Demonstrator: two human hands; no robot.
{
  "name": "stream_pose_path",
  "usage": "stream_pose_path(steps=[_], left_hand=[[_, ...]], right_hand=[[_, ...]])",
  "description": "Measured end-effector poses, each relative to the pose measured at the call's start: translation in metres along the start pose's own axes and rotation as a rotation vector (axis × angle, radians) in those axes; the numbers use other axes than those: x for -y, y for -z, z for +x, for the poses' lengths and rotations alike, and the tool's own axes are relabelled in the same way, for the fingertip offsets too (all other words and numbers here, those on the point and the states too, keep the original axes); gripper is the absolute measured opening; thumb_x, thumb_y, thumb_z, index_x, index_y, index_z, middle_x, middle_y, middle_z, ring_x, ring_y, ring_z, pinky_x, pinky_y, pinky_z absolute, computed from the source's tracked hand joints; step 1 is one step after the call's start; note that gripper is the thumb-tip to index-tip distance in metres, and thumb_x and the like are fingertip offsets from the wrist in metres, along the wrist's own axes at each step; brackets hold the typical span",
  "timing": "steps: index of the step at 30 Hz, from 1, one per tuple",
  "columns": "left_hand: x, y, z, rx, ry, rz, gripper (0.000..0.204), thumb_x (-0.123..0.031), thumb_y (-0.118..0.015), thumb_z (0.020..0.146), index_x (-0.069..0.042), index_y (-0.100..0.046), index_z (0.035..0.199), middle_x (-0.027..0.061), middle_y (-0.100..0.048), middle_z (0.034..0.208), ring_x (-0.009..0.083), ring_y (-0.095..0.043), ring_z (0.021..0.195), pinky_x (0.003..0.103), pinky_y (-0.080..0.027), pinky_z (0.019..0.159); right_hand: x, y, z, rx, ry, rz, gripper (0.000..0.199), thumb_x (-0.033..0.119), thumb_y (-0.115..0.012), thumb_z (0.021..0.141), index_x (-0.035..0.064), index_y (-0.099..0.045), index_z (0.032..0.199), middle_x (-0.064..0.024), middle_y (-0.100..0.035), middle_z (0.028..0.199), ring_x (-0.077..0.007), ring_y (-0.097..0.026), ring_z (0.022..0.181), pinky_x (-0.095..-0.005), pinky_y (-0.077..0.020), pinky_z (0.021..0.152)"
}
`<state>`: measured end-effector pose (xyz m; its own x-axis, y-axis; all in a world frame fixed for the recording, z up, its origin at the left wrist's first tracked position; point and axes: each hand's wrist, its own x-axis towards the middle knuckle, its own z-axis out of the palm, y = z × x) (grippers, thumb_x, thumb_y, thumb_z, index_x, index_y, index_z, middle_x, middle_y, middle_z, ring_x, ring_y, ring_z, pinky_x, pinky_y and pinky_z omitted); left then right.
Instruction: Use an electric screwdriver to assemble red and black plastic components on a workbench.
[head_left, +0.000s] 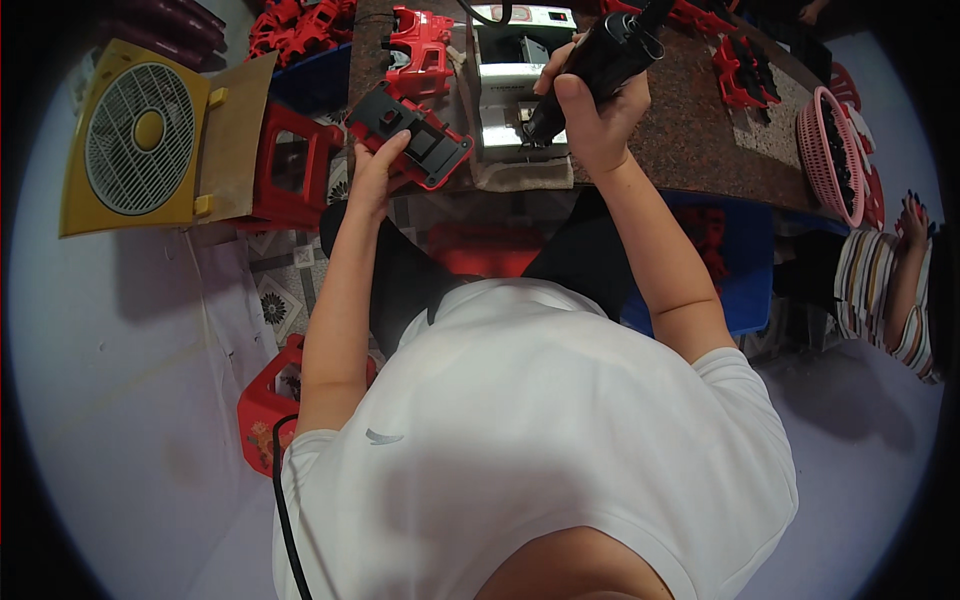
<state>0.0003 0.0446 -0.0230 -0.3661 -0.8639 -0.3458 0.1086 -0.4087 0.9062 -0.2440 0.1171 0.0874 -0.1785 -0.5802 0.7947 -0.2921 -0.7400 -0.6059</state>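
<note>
Left of the silver box (496, 122), I have the left hand (374, 172) pinching the red-black casing (428, 146), long axis slanting down-right; at the box's right, the right hand (608, 128) grips the black tool (598, 68).

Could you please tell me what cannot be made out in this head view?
In the head view:
- Underside of the red-and-black part: faces away; the left hand's fingers are hidden beneath it.
- Tip of the black tool in the right hand: too small and dark to tell whether it touches anything.
- Contents of the pink basket: too small and dark.
- Neighbouring person: partly lost in the dark rim.
</note>
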Motion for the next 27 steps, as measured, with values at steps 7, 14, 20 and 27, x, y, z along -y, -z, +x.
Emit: stream_pose_path(steps=[7, 14, 20, 27], left_hand=[[-0.002, -0.004, 0.001, -0.024, 0.011, 0.017, 0.066, -0.033, -0.071, 0.078, -0.012, -0.033, 0.128, 0.0116, -0.051, 0.123, 0.0270, -0.056, 0.111, 0.049, -0.050, 0.089], [0.005, -0.002, 0.003, -0.039, -0.036, -0.058, 0.068, -0.028, -0.074, 0.076, -0.008, -0.032, 0.125, 0.0133, -0.054, 0.115, 0.0251, -0.061, 0.100, 0.041, -0.055, 0.080], [0.004, -0.006, 0.001, -0.063, -0.076, -0.073, 0.068, -0.026, -0.074, 0.076, -0.006, -0.032, 0.125, 0.0135, -0.054, 0.115, 0.0246, -0.059, 0.103, 0.040, -0.055, 0.080], [0.010, 0.002, 0.006, -0.080, -0.104, -0.092, 0.067, -0.021, -0.075, 0.074, -0.002, -0.034, 0.123, 0.0146, -0.052, 0.116, 0.0217, -0.056, 0.104, 0.035, -0.050, 0.086]], right_hand=[[-0.010, 0.000, 0.009, -0.009, -0.068, 0.012, 0.029, 0.013, -0.069, 0.084, 0.0016, -0.048, 0.101, -0.0061, -0.061, 0.077, -0.0111, -0.059, 0.064, -0.0241, -0.0484, 0.058], [-0.008, -0.043, 0.050, -0.019, 0.181, 0.698, 0.030, 0.028, -0.065, 0.089, 0.0047, -0.046, 0.091, -0.0047, -0.056, 0.068, -0.0102, -0.055, 0.054, -0.0259, -0.0470, 0.050], [0.022, -0.085, 0.008, 0.002, -0.122, 0.337, 0.045, 0.036, -0.063, 0.089, 0.0003, -0.043, 0.107, -0.0119, -0.060, 0.076, -0.0161, -0.061, 0.062, -0.0275, -0.0512, 0.056], [0.021, -0.097, 0.005, 0.027, -0.158, 0.416, 0.040, 0.013, -0.075, 0.080, -0.0002, -0.046, 0.103, -0.0032, -0.059, 0.077, -0.0079, -0.056, 0.064, -0.0214, -0.0456, 0.057]])
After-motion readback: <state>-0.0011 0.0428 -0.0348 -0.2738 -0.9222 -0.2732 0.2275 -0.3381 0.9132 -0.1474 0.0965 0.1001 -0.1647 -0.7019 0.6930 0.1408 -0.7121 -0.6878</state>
